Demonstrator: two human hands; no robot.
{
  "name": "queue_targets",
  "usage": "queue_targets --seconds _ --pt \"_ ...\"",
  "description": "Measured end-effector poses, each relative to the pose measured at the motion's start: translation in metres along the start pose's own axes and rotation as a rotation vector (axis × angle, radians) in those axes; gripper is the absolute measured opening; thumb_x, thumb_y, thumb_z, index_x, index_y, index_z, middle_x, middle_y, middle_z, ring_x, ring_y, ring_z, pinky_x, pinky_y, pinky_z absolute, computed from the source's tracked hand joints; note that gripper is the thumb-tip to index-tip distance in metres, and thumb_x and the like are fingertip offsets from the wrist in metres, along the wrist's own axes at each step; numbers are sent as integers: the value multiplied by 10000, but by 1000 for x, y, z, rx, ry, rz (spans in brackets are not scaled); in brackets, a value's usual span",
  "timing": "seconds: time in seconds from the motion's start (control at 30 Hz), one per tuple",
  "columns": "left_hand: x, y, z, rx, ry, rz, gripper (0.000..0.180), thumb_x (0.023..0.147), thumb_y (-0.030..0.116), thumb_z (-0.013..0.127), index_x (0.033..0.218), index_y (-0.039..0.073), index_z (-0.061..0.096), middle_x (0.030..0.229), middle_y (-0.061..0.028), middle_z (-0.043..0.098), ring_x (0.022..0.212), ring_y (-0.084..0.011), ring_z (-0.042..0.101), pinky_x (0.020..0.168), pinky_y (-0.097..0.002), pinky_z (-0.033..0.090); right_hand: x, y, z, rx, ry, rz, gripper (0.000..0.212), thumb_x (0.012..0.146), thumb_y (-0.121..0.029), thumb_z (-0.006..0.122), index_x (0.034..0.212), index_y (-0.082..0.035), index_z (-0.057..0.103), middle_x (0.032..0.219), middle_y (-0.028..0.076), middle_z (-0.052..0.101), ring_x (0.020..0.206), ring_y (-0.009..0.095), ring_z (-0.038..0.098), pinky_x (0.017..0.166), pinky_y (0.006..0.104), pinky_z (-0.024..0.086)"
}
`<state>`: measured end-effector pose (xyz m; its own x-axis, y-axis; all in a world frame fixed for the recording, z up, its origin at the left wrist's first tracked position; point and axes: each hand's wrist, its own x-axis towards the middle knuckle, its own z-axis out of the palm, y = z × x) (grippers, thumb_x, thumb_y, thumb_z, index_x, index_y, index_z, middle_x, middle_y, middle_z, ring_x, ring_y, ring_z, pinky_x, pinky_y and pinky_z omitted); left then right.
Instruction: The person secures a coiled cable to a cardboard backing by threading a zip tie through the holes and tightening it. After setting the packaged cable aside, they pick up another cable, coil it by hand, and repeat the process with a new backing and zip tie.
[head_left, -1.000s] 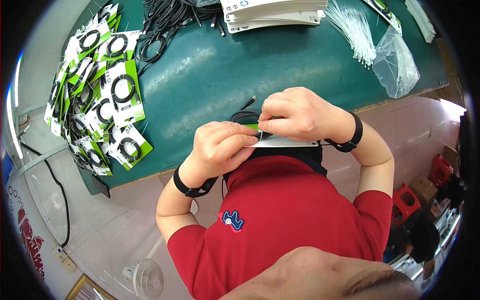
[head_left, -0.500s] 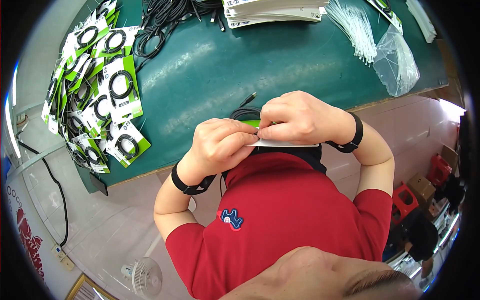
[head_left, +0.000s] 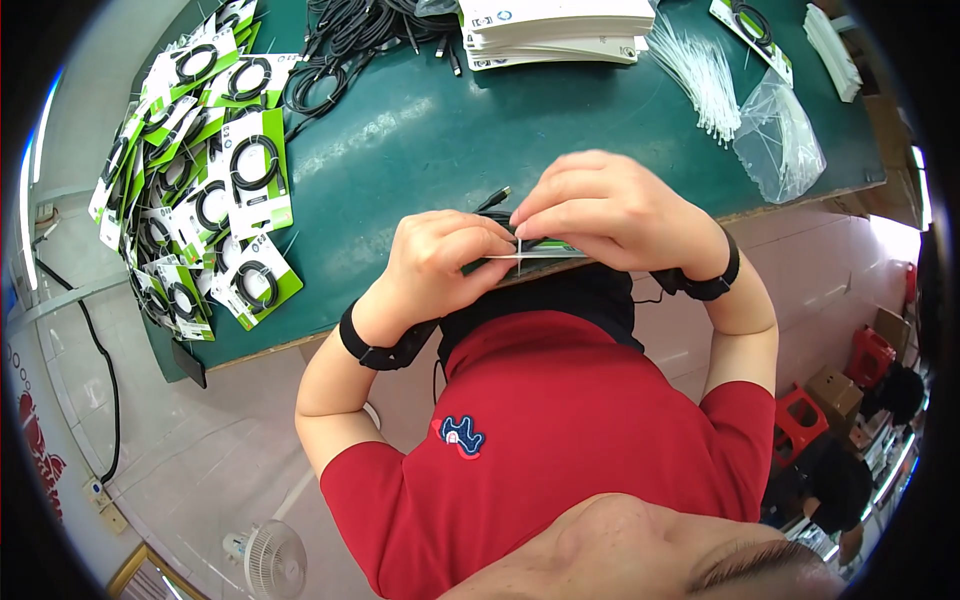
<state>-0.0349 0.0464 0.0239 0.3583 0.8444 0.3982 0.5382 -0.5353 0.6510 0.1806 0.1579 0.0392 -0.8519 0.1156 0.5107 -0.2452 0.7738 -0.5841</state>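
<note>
At the table's front edge, my left hand (head_left: 435, 262) is closed on a thin white-and-green card (head_left: 562, 250), seen almost edge-on, pinching its left end. A coiled black cable (head_left: 497, 203) lies against the card's far side, its plug pointing away from me. A narrow white cable tie (head_left: 519, 262) crosses the card's edge and sticks out below it. The fingertips of my right hand (head_left: 625, 212) pinch the upper part of the tie, above the card. The part of the cable behind my fingers is hidden.
Finished-looking cards with cables (head_left: 255, 165) are heaped at the left. At the back lie loose black cables (head_left: 365, 35), a stack of white cards (head_left: 555, 50) and white cable ties (head_left: 700, 85). A clear plastic bag (head_left: 785, 140) rests near the right edge of the green table (head_left: 400, 150).
My right hand has risen and turned, with the white tie now showing below its fingertips. The card has shifted slightly away from my body, and my left hand moved with it.
</note>
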Motion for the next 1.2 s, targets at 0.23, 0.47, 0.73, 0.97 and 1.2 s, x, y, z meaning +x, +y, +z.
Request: queue_targets --seconds 0.23,0.47,0.73,0.97,1.2 --pt "-4 6 -5 -60 -7 -138 146 669 -11 768 785 33 692 831 -90 724 747 -229 712 671 -297 572 -1 -41 21 -452 -32 -71 173 757 -83 677 928 -56 669 941 38 594 828 221 581 751 349 484" --pt "-6 3 -1 -31 21 -140 117 685 16 766 776 34 694 800 -91 713 712 -226 703 636 -297 565 -5 -42 28 -580 -81 -84 195 751 -106 675 932 -33 666 956 43 581 839 201 560 754 342 474" --pt "-9 16 7 30 225 -142 115 695 63 772 773 75 689 760 -55 703 672 -223 689 587 -310 546 -22 -59 32 -388 80 -59 267 718 -45 738 976 -25 672 917 75 591 801 218 579 683 331 483" --pt "-12 30 15 350 383 130 197 686 37 769 859 55 677 842 -70 712 721 -228 695 624 -318 552 -35 -62 54 472 393 598 202 839 10 699 1039 13 670 984 81 659 815 153 623 672 273 508" --pt "-15 25 40 277 414 90 222 658 -31 779 841 46 679 874 -98 724 741 -248 708 626 -308 552 -48 -45 62 854 353 905 206 890 19 658 1095 36 648 989 65 683 841 109 650 733 247 541"
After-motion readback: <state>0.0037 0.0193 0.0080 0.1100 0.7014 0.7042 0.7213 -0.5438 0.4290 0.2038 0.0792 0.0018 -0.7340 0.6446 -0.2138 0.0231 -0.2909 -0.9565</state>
